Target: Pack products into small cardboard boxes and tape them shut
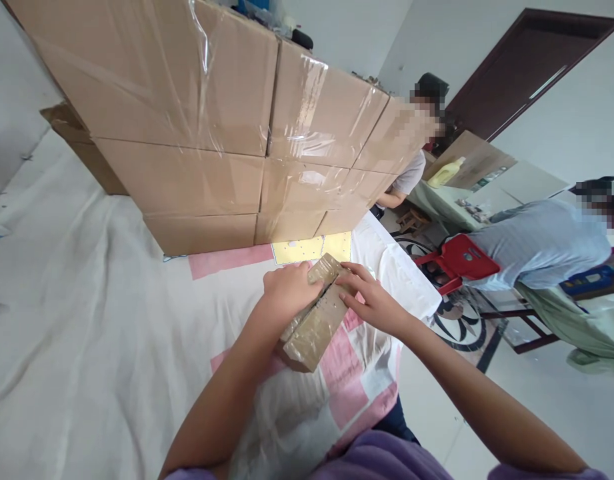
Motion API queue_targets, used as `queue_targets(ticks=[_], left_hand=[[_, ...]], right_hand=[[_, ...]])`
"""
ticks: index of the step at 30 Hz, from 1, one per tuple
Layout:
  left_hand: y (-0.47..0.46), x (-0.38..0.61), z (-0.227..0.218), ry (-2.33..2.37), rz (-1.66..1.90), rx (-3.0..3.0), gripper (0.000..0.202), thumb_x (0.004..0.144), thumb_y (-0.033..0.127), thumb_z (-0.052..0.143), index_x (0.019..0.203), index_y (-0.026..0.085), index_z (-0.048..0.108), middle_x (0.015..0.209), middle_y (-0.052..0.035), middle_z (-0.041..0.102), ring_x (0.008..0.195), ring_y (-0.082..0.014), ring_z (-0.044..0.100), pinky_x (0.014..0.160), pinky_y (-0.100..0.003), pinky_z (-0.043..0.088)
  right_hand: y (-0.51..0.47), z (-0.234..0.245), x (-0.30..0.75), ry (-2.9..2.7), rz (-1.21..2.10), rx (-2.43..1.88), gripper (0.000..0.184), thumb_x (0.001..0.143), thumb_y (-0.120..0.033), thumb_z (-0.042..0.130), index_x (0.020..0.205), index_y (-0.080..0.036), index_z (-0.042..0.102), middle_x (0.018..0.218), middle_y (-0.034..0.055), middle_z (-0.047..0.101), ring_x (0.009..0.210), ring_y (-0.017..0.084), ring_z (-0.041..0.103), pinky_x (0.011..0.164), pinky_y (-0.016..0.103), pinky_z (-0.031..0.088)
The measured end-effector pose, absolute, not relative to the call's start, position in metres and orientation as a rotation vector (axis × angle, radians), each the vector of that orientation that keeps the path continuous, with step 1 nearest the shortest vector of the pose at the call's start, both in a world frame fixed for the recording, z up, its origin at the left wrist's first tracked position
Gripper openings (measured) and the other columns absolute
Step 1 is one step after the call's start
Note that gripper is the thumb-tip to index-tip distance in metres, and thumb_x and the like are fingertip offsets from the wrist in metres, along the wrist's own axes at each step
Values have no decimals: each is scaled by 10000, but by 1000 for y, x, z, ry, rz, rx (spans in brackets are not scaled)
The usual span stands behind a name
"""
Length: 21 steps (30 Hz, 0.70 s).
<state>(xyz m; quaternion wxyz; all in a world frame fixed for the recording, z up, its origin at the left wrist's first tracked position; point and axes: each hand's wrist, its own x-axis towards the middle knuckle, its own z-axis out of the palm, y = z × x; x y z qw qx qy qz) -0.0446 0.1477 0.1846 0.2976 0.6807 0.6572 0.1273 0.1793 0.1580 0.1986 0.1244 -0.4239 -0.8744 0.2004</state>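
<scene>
A small cardboard box (317, 328), wrapped in clear tape, lies tilted in front of me over the pink and white checked cloth. A dark lengthwise gap runs between two panels of its upper face. My left hand (291, 290) is closed on the box's left side, thumb toward the gap and the other fingers mostly hidden. On the right, my right hand (367, 297) grips the far right edge with bent fingers, their tips near the gap. No tool shows in either hand.
Large taped cardboard cartons (207, 180) form a wall ahead on the white sheet (87, 333). To the right, one person (409, 177) is partly behind the cartons. Another person (537, 237) leans by a red chair (469, 260) and a cloth-covered table (561, 320).
</scene>
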Motion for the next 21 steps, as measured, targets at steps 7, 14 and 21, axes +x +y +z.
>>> queue_targets(ticks=[7,14,21], left_hand=[[149,-45,185,1729,321,1819,421,914,467,380,1220,328,634,1270,-57,722,1137,-295,664,882,-404,458],[149,-46,185,1715,349,1822,376,912,471,388,1143,347,657,1191,-31,752,1071,-291,686,828,-396,453],[148,-46,187,1722,311,1801,366,910,477,391,1107,341,668,1128,-26,764,1015,-274,691,790,-380,451]], right_hand=[[153,180,190,-2492,586,-1271,267,1026,-315,455,1201,-247,644,1569,111,388,1466,286,372,1192,527,360],[153,182,184,-2589,449,-1314,261,966,-200,454,1075,-222,689,1563,106,381,1391,322,452,1117,535,440],[148,196,171,-2746,242,-1446,253,930,-177,468,964,-216,716,1527,121,399,1257,369,519,1019,600,466]])
